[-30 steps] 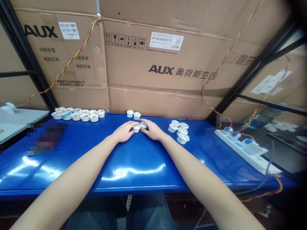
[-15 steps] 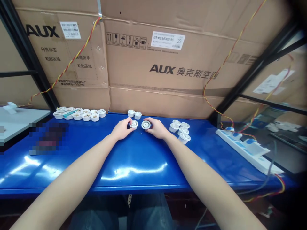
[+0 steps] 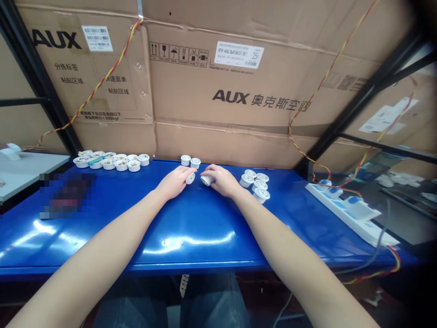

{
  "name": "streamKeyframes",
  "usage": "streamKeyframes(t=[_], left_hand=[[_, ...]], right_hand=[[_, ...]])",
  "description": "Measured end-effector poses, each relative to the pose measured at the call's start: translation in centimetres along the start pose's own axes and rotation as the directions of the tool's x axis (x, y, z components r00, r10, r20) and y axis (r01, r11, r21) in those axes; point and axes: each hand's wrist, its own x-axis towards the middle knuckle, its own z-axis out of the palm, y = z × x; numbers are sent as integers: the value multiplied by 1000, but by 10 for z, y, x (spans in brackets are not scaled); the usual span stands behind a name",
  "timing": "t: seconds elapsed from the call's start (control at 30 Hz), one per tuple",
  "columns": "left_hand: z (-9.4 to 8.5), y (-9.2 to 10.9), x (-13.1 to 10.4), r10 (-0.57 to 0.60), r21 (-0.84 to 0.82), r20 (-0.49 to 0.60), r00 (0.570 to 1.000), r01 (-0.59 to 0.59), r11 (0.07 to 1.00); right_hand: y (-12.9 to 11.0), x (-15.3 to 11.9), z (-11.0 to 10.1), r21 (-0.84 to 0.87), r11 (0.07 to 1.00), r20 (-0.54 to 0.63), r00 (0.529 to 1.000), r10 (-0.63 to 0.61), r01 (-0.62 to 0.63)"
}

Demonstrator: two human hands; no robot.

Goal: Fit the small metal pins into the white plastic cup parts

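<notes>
Grasping a tilted white tub (image 3: pixel 190 179) in the left grip (image 3: pixel 173 183) and a second tub (image 3: pixel 205 181) in the right grip (image 3: pixel 223 181), toward the far side of a glossy blue table (image 3: pixel 191 221), facing printed cardboard (image 3: pixel 239 134) between slanting black posts (image 3: pixel 48 93), with a white power strip (image 3: pixel 346 215) at right.

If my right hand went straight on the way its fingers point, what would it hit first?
Your right hand would likely meet your left hand first, or the white cup in its grip. A narrow gap shows between the hands, but this single view leaves depth unclear.
</notes>
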Motion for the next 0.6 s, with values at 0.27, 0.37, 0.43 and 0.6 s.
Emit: streamKeyframes(t=[0.27, 0.37, 0.43, 0.6], left_hand=[[0, 10, 6, 75, 197, 149, 986, -104, 975], [-3, 10, 6, 81, 201, 146, 986, -109, 974], [-4, 8, 5, 70, 172, 130, 989, -92, 981], [-1, -7, 0, -263, -12, -23, 965, 263, 965]], right_hand=[[-10, 1, -1, -86, 995, 25, 998, 50, -48], [-6, 0, -1, -72, 990, 5, 993, 121, -121], [-2, 0, 0, -69, 982, -6, 984, 177, -177], [11, -1, 9, -61, 899, 15, 900, 436, -434]])
